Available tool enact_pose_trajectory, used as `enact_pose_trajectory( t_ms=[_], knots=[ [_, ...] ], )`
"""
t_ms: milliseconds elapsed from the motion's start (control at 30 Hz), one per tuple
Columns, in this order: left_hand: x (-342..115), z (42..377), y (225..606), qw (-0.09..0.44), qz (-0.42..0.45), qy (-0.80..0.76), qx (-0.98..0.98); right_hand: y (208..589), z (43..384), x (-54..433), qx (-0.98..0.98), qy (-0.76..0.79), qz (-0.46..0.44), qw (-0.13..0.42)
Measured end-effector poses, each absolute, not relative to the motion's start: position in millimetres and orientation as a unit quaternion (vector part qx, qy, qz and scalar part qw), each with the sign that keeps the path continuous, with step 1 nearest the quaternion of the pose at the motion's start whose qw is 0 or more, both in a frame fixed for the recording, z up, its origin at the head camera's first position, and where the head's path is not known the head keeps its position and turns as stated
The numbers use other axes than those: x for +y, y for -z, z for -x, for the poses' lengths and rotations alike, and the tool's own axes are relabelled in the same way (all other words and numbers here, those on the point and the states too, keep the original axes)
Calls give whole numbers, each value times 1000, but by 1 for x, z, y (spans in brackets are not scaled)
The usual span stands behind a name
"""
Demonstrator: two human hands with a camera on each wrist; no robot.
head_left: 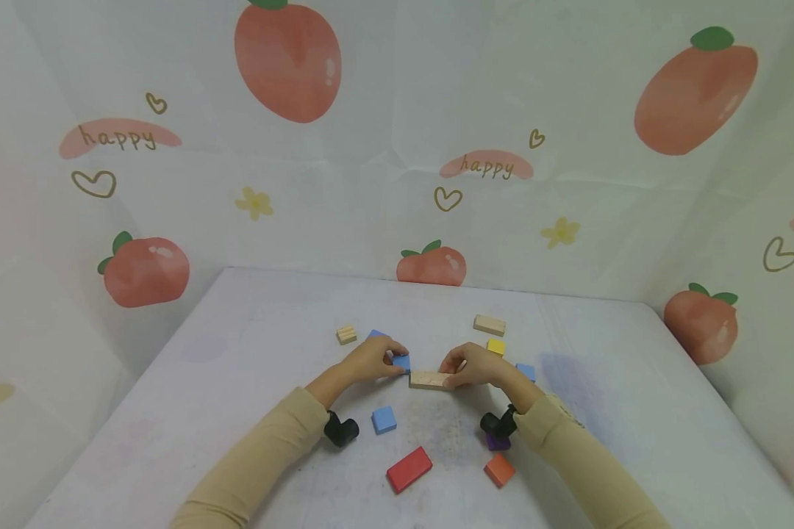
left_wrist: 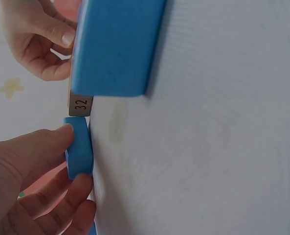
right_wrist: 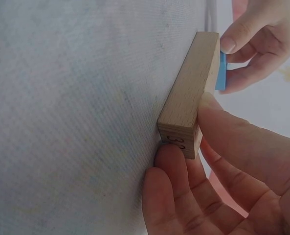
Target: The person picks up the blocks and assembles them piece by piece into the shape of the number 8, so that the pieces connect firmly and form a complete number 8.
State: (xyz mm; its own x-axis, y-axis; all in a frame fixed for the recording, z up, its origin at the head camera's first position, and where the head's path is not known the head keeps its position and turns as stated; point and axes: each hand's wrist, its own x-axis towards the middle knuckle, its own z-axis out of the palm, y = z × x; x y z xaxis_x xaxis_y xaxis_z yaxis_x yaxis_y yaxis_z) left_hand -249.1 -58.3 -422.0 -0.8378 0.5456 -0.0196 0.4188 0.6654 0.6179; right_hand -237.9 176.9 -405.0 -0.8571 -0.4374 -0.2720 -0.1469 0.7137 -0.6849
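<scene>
My left hand (head_left: pixel 373 358) pinches a small blue block (left_wrist: pixel 79 149) between thumb and fingers, down at the table surface. Right beside it lies a long plain wooden block (right_wrist: pixel 189 83) with "32" printed on its end. The thumb and fingers of my right hand (head_left: pixel 474 365) grip the far end of that wooden block. In the head view the blue block meets the wooden block's left end. Another blue block (left_wrist: pixel 118 46) looms large near the left wrist camera; in the head view a blue block (head_left: pixel 384 420) sits between the forearms.
Nearer me lie a red block (head_left: pixel 409 470), an orange block (head_left: pixel 499 470) and a purple block (head_left: pixel 498 442). Beyond the right hand are a yellow block (head_left: pixel 495 347), a wooden block (head_left: pixel 490 325) and a blue block (head_left: pixel 526 372). A ridged wooden piece (head_left: pixel 347 335) lies back left.
</scene>
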Motion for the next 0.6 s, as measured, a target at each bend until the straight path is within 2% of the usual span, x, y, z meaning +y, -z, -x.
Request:
enact_pose_trajectory(
  t_ms=[600],
  knots=[
    [-56, 249, 424, 101, -262, -301, 911, 404, 237, 177, 898, 348, 164, 215]
  ],
)
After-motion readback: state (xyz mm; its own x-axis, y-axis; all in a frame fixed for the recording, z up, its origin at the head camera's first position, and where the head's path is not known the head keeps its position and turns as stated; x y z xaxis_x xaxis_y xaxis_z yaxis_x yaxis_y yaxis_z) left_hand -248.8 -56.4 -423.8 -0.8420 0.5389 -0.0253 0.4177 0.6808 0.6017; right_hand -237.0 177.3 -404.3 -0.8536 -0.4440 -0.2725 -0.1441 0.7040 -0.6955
